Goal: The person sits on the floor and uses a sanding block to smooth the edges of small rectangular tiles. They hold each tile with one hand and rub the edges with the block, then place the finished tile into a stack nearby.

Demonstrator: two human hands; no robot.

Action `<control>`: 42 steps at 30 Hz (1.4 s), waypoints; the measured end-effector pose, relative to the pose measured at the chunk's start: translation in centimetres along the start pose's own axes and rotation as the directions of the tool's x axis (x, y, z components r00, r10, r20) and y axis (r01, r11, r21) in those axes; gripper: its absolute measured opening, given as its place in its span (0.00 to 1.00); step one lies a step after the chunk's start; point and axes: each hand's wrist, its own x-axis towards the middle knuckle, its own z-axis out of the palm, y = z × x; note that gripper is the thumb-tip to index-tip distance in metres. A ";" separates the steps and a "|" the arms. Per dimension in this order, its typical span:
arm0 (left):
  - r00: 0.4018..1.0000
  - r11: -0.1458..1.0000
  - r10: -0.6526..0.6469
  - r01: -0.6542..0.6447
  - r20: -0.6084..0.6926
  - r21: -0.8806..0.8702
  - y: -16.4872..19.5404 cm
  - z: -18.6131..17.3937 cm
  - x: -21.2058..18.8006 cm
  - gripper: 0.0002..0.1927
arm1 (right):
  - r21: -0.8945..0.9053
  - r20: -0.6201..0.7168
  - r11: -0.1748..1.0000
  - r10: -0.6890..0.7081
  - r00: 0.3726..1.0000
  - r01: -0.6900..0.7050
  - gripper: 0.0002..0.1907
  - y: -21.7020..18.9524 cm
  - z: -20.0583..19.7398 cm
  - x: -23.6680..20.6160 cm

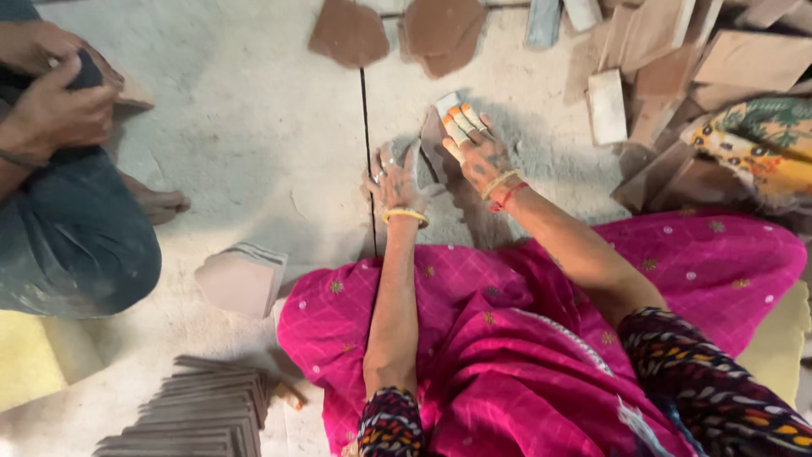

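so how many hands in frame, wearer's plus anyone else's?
4. Wearer's left hand and right hand on a stone piece at centre; a co-worker's two hands top left, one partly hidden.

A small flat stone tile (430,152), grey-brown and dusty, stands tilted on edge on the pale dusty floor (254,127), roughly in the middle of the scene and just right of a thin dark rod (366,144) that runs from near to far. Its near-left edge sits under the left hand (396,182). The right hand (478,148) presses a pale rectangular block (448,108) against the tile's far-right side.
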 end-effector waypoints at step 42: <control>0.979 0.994 0.077 -0.061 -0.187 0.088 -1.0 3.4 0.6 0.63 | -0.128 0.178 0.988 0.112 0.978 -0.090 0.15 -2.5 -0.9 -1.6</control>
